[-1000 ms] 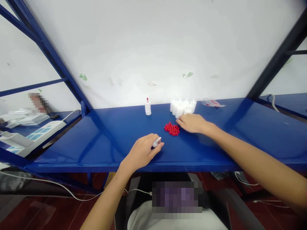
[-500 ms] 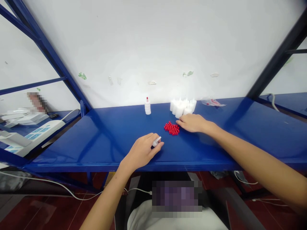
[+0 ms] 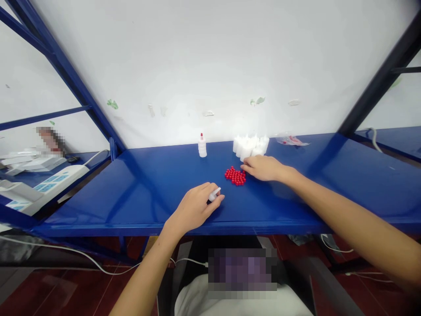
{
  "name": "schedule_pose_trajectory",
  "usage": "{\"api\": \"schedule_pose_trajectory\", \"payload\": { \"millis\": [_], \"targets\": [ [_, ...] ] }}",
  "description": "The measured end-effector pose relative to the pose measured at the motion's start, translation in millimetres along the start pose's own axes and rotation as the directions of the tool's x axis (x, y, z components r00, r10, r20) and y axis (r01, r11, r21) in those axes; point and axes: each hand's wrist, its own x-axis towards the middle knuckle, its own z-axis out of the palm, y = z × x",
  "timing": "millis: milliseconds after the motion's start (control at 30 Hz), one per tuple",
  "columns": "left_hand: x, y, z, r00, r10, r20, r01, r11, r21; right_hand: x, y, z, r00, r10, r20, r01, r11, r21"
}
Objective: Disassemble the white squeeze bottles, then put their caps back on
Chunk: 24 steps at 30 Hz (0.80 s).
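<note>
My left hand (image 3: 200, 204) is wrapped round a white bottle (image 3: 214, 194) near the front edge of the blue table (image 3: 148, 188); its bare nozzle points up and right. My right hand (image 3: 263, 168) has its fingertips closed at the right edge of a cluster of small red caps (image 3: 234, 176); whatever is between them is too small to make out. Just behind that hand stand several white bottles (image 3: 246, 149) in a group. Alone at the back stands a white bottle with a red cap (image 3: 202, 147).
A clear plastic bag with red bits (image 3: 292, 140) lies at the back right. White power strips (image 3: 49, 186) and white boxes (image 3: 36, 162) are at the left, beyond the blue frame (image 3: 72, 74). The white wall (image 3: 197, 66) closes off the back.
</note>
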Motion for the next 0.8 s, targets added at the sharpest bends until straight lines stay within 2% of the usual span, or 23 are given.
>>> {"api": "schedule_pose_trajectory", "payload": {
  "millis": [267, 467, 633, 800],
  "targets": [
    [0.3, -0.6, 0.6, 1.0, -0.003, 0.0, 0.003, 1.0, -0.01, 5.0, 5.4, 6.1, 0.997, -0.031, -0.072, 0.033, 0.999, 0.028],
    [-0.2, -0.7, 0.5, 1.0, -0.005, 0.002, 0.005, 1.0, -0.007, 14.3, 13.8, 10.9, 0.968, -0.196, -0.159, 0.216, 0.969, 0.121],
    [0.4, -0.4, 0.3, 1.0, -0.003, -0.002, 0.003, 1.0, -0.005, 17.5, 18.2, 12.1, 0.97, -0.181, -0.163, 0.203, 0.971, 0.127],
    [0.2, 0.1, 0.3, 1.0, -0.001, 0.001, 0.001, 1.0, -0.004, 15.5, 17.5, 10.4, 0.966, -0.179, -0.186, 0.188, 0.981, 0.036]
  ]
}}
